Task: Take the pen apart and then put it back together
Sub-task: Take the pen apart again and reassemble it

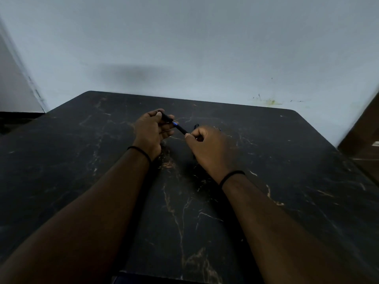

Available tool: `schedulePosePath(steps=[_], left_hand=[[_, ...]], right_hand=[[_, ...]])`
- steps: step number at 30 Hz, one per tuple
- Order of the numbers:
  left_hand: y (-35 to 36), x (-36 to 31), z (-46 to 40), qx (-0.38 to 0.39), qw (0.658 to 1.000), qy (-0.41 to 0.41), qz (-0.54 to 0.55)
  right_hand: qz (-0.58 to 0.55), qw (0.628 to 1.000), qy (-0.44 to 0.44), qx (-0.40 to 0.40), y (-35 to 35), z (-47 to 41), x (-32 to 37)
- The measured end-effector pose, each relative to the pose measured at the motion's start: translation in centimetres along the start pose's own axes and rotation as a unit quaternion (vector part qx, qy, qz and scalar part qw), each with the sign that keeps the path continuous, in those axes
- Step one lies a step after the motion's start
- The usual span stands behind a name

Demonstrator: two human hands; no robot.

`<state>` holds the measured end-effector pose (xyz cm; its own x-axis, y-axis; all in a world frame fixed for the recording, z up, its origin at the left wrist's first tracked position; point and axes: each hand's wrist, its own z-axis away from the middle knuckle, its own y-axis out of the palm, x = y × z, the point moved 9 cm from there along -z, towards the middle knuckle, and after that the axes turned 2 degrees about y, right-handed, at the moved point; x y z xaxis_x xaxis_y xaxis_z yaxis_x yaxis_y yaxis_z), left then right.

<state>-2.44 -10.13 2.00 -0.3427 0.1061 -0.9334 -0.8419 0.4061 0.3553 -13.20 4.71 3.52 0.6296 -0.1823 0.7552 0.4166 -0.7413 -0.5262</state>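
The pen hangs above the dark surface, the left hand pinching one end and the right hand the other. A small dark piece beyond suggests disassembly has begun; reassembly seemingly remains.

A black marble-patterned table — one small dark piece lies on it, too dim to identify.

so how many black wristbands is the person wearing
2: one black wristband on the left wrist, one on the right wrist. Both arms are bare to the frame edge, so none seems hidden.
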Motion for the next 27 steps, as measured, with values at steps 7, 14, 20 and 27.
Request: schedulePosePath(steps=[7,14,20,27], left_hand=[[1.5,-0.2,0.7,0.054,0.996,0.023,-0.062],[1.8,-0.1,0.7,0.079,0.995,0.024,-0.063],[1.2,0.1,0.3,0.065,0.997,0.016,-0.037],[1.2,0.1,0.1,0.071,0.997,0.015,-0.030]], right_hand=[[0.009,1.000,0.000,0.003,0.0,0.0,-0.1],[-0.053,0.998,0.012,0.017,0.4,0.0,-0.3],[-0.155,0.984,0.069,0.053,1.4,-0.4,-0.9],[-0.143,0.985,0.058,0.071,1.7,-0.2,-0.6]])
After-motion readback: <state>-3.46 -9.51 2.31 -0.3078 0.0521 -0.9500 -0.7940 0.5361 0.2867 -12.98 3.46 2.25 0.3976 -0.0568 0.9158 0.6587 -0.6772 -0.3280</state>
